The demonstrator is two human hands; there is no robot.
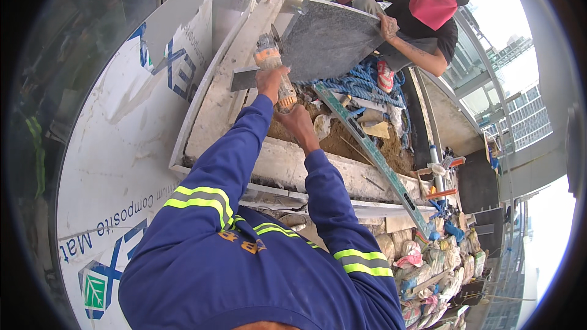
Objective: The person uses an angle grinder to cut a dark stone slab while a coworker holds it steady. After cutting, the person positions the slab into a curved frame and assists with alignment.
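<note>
A navy-blue long-sleeved work top spreads across six o'clock. Its left sleeve wears a grey reflective band edged in fluorescent yellow at eight; the right sleeve matches at five. Orange-yellow lettering marks the chest near seven. Left hand and right hand are bare.

Dark glass is partly covered by a white panel on the left. High-rises are seen beyond a glazed frame on the right, near a pale grey structure. Everything is lit by daylight from a white sky. Sacks are heaped at the lower right.
</note>
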